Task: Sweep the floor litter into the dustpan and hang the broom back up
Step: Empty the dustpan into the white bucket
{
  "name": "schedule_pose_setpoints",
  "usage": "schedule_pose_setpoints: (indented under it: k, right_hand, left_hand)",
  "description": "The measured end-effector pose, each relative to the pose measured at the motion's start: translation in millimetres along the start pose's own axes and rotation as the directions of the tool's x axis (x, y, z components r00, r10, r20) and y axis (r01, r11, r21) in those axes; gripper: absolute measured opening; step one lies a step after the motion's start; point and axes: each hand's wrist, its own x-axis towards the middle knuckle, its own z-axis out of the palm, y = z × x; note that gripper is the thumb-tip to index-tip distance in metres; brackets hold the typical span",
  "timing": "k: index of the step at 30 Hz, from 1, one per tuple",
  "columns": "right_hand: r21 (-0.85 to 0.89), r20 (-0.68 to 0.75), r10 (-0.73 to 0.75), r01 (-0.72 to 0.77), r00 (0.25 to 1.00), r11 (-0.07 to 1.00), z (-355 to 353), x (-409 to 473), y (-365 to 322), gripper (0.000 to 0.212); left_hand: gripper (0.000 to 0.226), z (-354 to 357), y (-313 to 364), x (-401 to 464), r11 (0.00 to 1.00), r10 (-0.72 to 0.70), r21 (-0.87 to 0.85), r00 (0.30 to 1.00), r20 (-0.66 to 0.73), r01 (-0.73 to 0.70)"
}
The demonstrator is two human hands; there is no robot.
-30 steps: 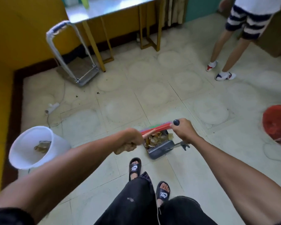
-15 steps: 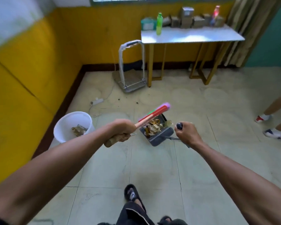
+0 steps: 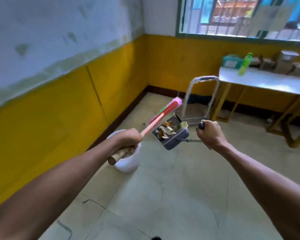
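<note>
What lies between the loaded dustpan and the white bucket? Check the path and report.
Nothing visible blocks it. The dustpan, held up by the right hand, hangs just right of the white bucket. Only the broom in the left hand slants above the bucket's mouth, and the left forearm hides part of its rim.
</note>
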Motion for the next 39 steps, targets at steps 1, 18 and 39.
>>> schedule_pose_setpoints:
  k: [1, 18, 39]
  right_hand:
    - [0.012, 0.009, -0.018, 0.018, 1.0, 1.0, 3, 14, -14, 0.032]
    - [0.031, 0.248, -0.483, 0.491, 0.84, 0.871, 68, 184, -148, 0.022]
    - [-0.089, 0.658, -0.737, 0.955, -0.158, -0.284, 153, 185, -167, 0.013]
  left_hand:
    - [0.033, -8, -9, 4, 0.999, -0.031, -0.018, 0.999, -0.036, 0.03]
    - [0.024, -37, -22, 39, 0.834, -0.415, -0.468, 0.891, -0.183, 0.292]
    - [0.019, 63, -36, 29, 0.436, -0.695, -0.786, 0.718, 0.015, 0.439]
